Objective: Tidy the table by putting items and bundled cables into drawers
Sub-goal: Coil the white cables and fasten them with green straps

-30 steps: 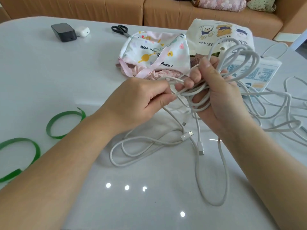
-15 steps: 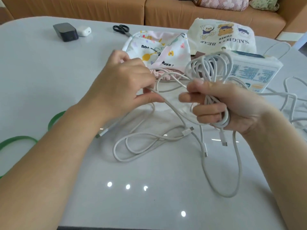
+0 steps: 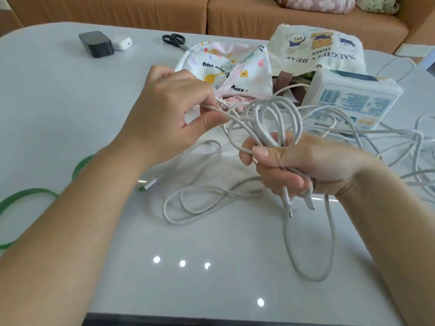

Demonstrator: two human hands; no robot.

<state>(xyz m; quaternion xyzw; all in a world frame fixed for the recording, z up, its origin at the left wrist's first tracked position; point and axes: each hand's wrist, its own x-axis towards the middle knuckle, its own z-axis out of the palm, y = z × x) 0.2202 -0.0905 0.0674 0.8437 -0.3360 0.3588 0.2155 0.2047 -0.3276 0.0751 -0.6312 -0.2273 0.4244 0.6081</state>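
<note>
Right, head view, and it's early going on this tidy-up. The right hand [image 3: 306,165] is clenched around a gathered bunch of white cable [image 3: 273,137], with loops fanning up above the fist and two plug ends dangling just below it. The left hand [image 3: 169,114] pinches a single strand between thumb and fingers, stretched across to that bunch, so both hands are on the same cable, left of it and underneath it.

I'd call this mid-coil. A good length of loose cable [image 3: 223,190] sprawls on the bench [image 3: 70,102] between the two forearms, and one long loop hangs from the right fist down toward the near edge.

Nothing is tied off. The green ties [image 3: 26,196] lie flat at the left, well apart from the bunch and untouched. More white cables [image 3: 412,149] tangle at the far right.

As for everything else, the black charger [image 3: 96,44], the earbud case [image 3: 122,43], the scissors [image 3: 175,40], the printed pouch [image 3: 230,69], the bear bag [image 3: 317,48] and the wipes pack [image 3: 353,97] all sit out at the back. No drawer shows in view, so by my reckoning most of the job remains.
</note>
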